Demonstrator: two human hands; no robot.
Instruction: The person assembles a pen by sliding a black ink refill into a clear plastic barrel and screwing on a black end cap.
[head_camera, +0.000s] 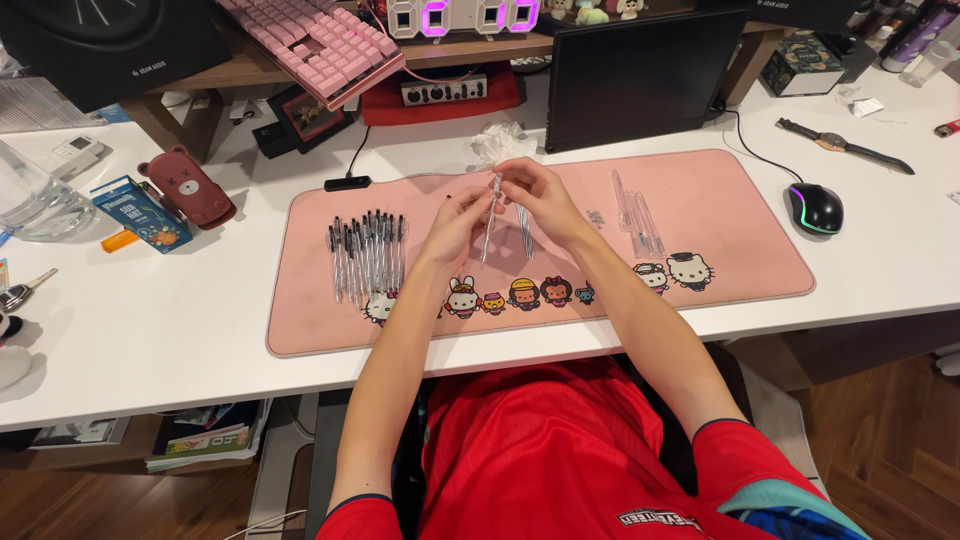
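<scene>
Both my hands meet above the middle of a pink desk mat (720, 260). My left hand (462, 222) and my right hand (532, 195) together hold a clear pen barrel (489, 225), which hangs down between them. A row of several assembled pens (368, 255) lies on the mat to the left of my hands. A few thin refills (525, 232) lie under my right hand. Several clear empty barrels (637, 215) lie on the mat to the right, with small springs (596, 217) beside them.
A dark monitor (640, 75) stands behind the mat, with crumpled tissue (503, 140) beside it. A black mouse (814, 207) and a wristwatch (840, 143) lie at the right. A pink keyboard (320, 45), a brown bear-shaped case (187, 185) and a glass jug (30, 200) sit at the left.
</scene>
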